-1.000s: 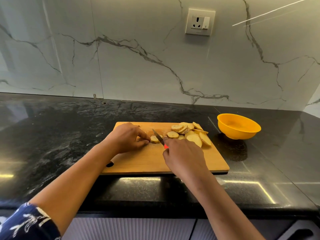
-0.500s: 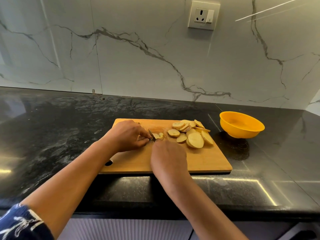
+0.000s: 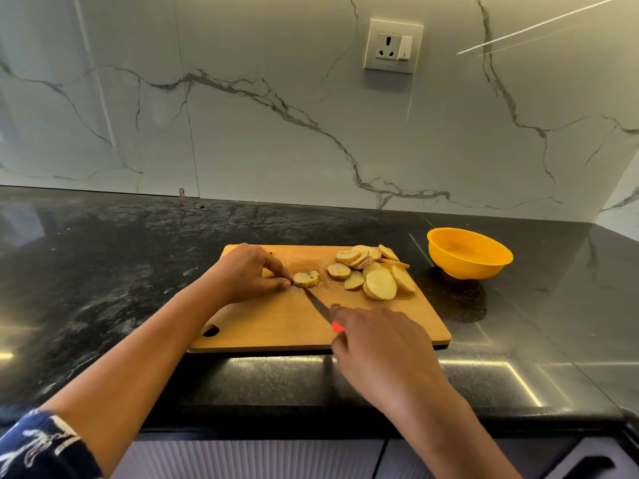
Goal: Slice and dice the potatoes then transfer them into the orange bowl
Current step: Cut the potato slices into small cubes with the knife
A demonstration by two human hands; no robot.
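A wooden cutting board [image 3: 276, 326] lies on the black counter. On its far right sits a heap of round potato slices [image 3: 375, 273]. My left hand [image 3: 247, 273] pinches a small end piece of potato [image 3: 306, 279] near the board's middle. My right hand [image 3: 377, 344] grips a knife with a red handle [image 3: 338, 327]; the blade [image 3: 316, 303] lies low over the board, its tip at the end piece. The orange bowl [image 3: 468, 252] stands on the counter right of the board, with nothing visible inside.
The black stone counter [image 3: 103, 271] stretches wide to the left and behind the board. A marble wall with a power socket [image 3: 393, 46] rises at the back. The counter's front edge runs just below the board.
My right hand has drawn back toward me and to the right, pulling the knife down through the end piece. The left hand has stayed on the potato piece.
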